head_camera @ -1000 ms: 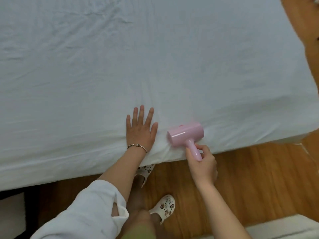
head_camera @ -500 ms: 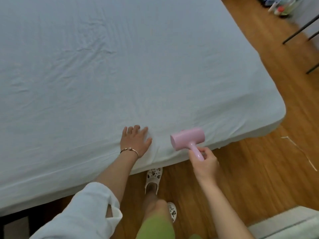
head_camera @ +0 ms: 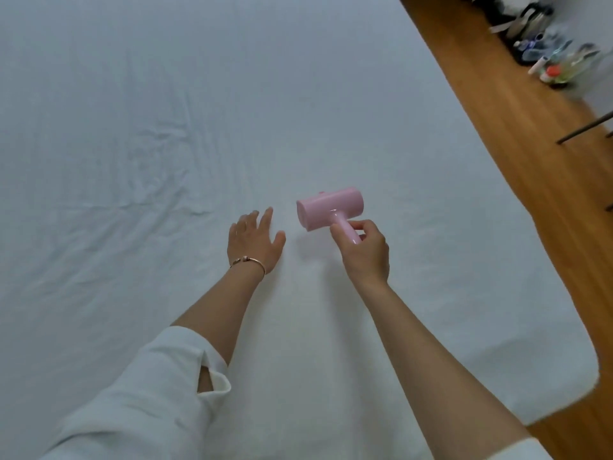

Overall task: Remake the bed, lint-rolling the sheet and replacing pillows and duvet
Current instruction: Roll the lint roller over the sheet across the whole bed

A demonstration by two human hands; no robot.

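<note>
Both arms now reach far out over the bed, where half a second ago the hands worked at its near edge with the floor and the person's slippers showing below; those slippers are gone from view. The white sheet [head_camera: 166, 94] fills most of the picture, with creases running across its left half and a smoother stretch toward the right.

The right hand [head_camera: 363, 250] grips the short handle of the pink lint roller [head_camera: 326, 207], fingers and thumb curled round it. Its drum lies crosswise, well in from the bed's edge, at or just above the sheet; whether it touches the cloth cannot be told. A faint shadow lies beneath it.

The left hand [head_camera: 253, 242] is released and holds nothing, fingers spread and loosely straight, palm down on or just over the sheet, just beside the roller's left end. A thin bracelet [head_camera: 248, 262] circles that wrist, and a white sleeve [head_camera: 149, 393] is pushed up the forearm.

Along the right, the wooden floor [head_camera: 517, 127] runs past the mattress corner. At the upper right stands a blurred cluster of bottles [head_camera: 557, 66] and other small things, too smeared to name.
</note>
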